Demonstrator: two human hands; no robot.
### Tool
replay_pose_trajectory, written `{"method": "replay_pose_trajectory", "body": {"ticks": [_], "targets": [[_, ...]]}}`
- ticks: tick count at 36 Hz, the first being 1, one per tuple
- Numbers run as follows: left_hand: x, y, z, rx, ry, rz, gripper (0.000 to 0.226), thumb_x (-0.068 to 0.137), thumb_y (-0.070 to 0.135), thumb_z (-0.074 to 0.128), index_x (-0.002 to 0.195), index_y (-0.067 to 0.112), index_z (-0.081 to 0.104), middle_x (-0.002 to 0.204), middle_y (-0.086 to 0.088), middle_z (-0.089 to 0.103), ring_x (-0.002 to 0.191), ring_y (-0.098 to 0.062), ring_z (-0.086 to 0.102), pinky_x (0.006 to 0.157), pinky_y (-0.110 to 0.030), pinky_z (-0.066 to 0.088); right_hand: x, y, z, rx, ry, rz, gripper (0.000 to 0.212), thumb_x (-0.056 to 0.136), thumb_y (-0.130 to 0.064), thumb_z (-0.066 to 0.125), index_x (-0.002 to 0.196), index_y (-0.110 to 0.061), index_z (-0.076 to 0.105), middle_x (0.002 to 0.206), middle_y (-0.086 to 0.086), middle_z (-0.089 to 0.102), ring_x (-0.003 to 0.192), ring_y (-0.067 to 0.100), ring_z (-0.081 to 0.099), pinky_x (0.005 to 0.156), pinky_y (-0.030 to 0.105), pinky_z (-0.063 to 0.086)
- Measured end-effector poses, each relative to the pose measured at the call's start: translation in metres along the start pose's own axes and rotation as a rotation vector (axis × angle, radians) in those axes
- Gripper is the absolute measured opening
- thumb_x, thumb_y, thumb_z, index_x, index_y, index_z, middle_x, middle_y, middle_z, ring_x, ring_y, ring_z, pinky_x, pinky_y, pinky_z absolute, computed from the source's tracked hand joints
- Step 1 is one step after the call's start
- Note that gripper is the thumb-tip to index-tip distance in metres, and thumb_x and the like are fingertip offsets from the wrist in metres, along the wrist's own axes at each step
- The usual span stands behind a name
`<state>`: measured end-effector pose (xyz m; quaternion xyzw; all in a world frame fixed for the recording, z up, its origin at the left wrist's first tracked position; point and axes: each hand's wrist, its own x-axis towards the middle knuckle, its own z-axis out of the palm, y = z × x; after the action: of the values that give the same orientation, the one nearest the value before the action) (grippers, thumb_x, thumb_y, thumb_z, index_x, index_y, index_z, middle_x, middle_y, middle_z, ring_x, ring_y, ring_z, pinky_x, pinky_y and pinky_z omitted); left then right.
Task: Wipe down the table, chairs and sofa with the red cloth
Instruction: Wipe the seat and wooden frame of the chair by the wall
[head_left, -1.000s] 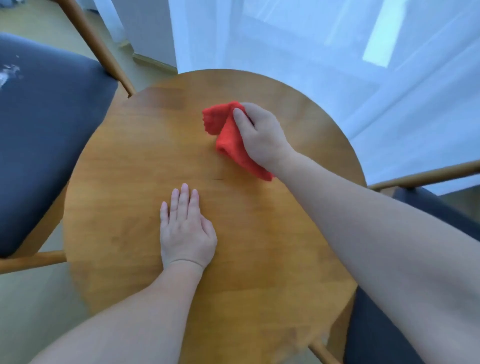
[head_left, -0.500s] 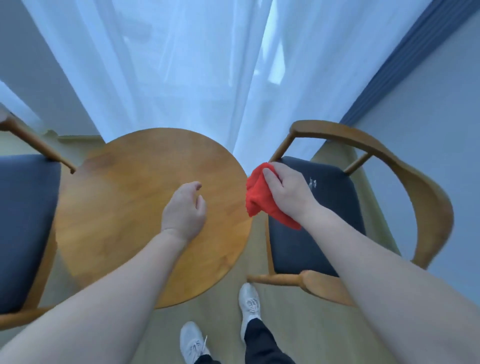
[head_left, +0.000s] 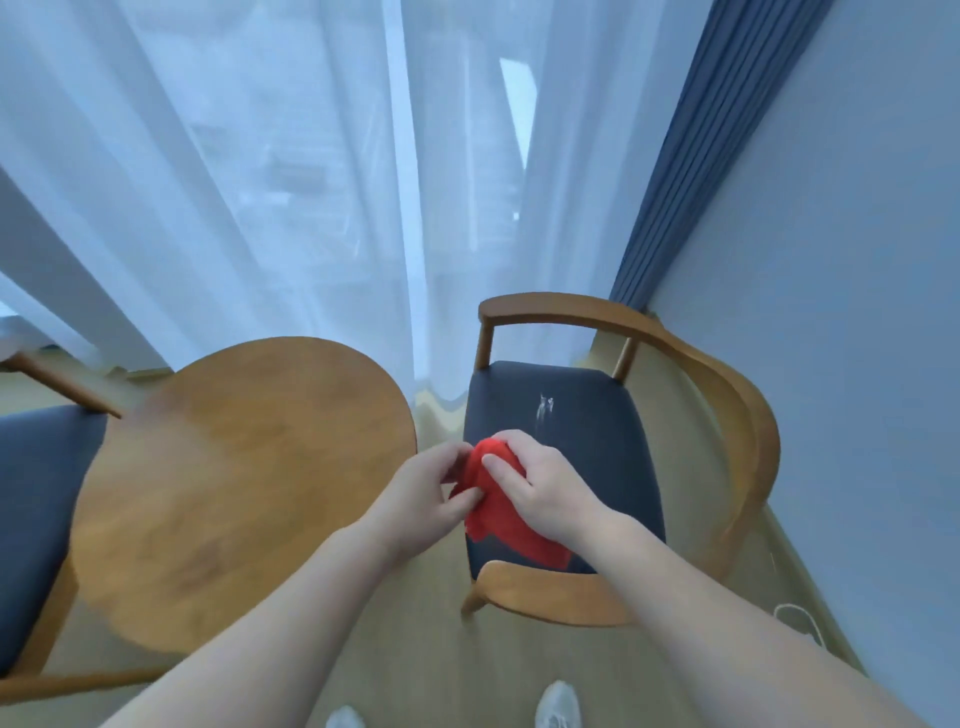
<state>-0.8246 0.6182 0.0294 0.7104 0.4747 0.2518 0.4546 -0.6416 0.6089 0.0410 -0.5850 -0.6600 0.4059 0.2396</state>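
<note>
Bunched red cloth (head_left: 498, 514) pinched by left hand (head_left: 421, 499) and right hand (head_left: 545, 488), partly hidden behind them, above 3 o'clock chair (head_left: 597, 431) seat. Two chairs; 9 o'clock chair (head_left: 36, 509) cropped. One round table (head_left: 244, 483).

No legible text or labels

We've got a bright red cloth (head_left: 498, 512), honey-brown wood tabletop (head_left: 249, 467), dark navy chair seat (head_left: 587, 441) with a whitish smear (head_left: 544, 408), and sheer white curtains (head_left: 311, 182).
</note>
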Motion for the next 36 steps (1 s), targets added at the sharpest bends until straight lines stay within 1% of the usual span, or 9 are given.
{"method": "replay_pose_trajectory", "body": {"ticks": [2,4,8,14,19,24,27,30,36], "targets": [[0.005,0.007,0.023,-0.03,0.043,-0.035,0.022,0.084,0.013,0.064,0.099,0.027,0.061,0.089,0.011,0.068,0.084,-0.009,0.066,0.076,-0.029,0.054,-0.007,0.014,-0.019,0.008,-0.053,0.008,0.024,0.091,-0.049,0.051,0.112,-0.039,0.05,0.101,-0.014,0.062,0.09,0.003,0.059,0.076,0.02,0.046],[0.01,0.013,0.043,-0.027,0.098,-0.054,0.018,0.083,0.009,0.063,0.091,0.025,0.062,0.081,0.008,0.067,0.074,-0.011,0.066,0.068,-0.031,0.055,-0.013,0.028,-0.039,0.028,-0.122,0.018,0.033,0.085,-0.048,0.06,0.114,-0.04,0.047,0.103,-0.017,0.06,0.091,0.001,0.059,0.075,0.016,0.049],[0.018,0.022,0.069,-0.041,0.155,-0.068,0.02,0.083,0.003,0.062,0.091,0.021,0.062,0.084,0.005,0.066,0.077,-0.01,0.065,0.068,-0.022,0.053,-0.017,0.05,-0.07,0.009,-0.259,0.022,0.057,0.076,-0.036,0.074,0.123,-0.04,0.042,0.108,-0.02,0.056,0.096,0.002,0.058,0.078,0.018,0.051],[0.028,0.021,0.083,-0.021,0.235,-0.092,0.019,0.085,0.004,0.063,0.091,0.022,0.061,0.085,0.006,0.063,0.08,-0.008,0.061,0.071,-0.019,0.05,0.001,0.065,-0.077,-0.016,-0.283,-0.014,0.051,0.077,-0.03,0.071,0.122,-0.044,0.05,0.106,-0.022,0.062,0.096,-0.006,0.057,0.074,0.01,0.049],[0.041,-0.003,0.082,-0.037,0.238,-0.118,0.017,0.086,0.007,0.062,0.092,0.024,0.06,0.087,0.008,0.063,0.082,-0.008,0.061,0.073,-0.019,0.051,0.021,0.071,-0.072,-0.06,-0.325,-0.015,0.053,0.076,-0.032,0.069,0.117,-0.056,0.045,0.105,-0.028,0.06,0.097,-0.006,0.057,0.073,0.006,0.047],[0.065,-0.027,0.083,-0.038,0.207,-0.141,0.021,0.086,0.011,0.062,0.091,0.031,0.058,0.087,0.013,0.062,0.084,-0.004,0.06,0.074,-0.016,0.05,0.046,0.085,-0.07,-0.118,-0.353,0.01,0.059,0.071,-0.028,0.065,0.117,-0.058,0.041,0.103,-0.025,0.06,0.093,-0.002,0.058,0.073,0.013,0.05],[0.08,-0.038,0.084,-0.035,0.189,-0.142,0.019,0.087,0.014,0.062,0.091,0.032,0.057,0.087,0.014,0.061,0.085,-0.003,0.059,0.076,-0.018,0.05,0.059,0.095,-0.07,-0.156,-0.322,0.016,0.056,0.072,-0.027,0.063,0.117,-0.051,0.041,0.098,-0.026,0.059,0.09,-0.003,0.057,0.074,0.014,0.048],[0.095,-0.048,0.085,-0.016,0.178,-0.153,0.02,0.088,0.017,0.061,0.091,0.036,0.055,0.087,0.014,0.061,0.086,-0.003,0.059,0.076,-0.017,0.05,0.072,0.105,-0.071,-0.171,-0.3,0.006,0.048,0.075,-0.023,0.062,0.116,-0.043,0.046,0.099,-0.02,0.06,0.091,0.002,0.058,0.077,0.023,0.051],[0.12,-0.06,0.091,0.0,0.222,-0.197,0.031,0.088,0.016,0.061,0.086,0.045,0.049,0.086,0.018,0.058,0.084,0.0,0.057,0.073,-0.01,0.044,0.107,0.125,-0.076,-0.2,-0.365,-0.027,0.045,0.077,-0.018,0.059,0.115,-0.04,0.05,0.098,-0.014,0.063,0.09,0.006,0.059,0.077,0.028,0.052]]}}
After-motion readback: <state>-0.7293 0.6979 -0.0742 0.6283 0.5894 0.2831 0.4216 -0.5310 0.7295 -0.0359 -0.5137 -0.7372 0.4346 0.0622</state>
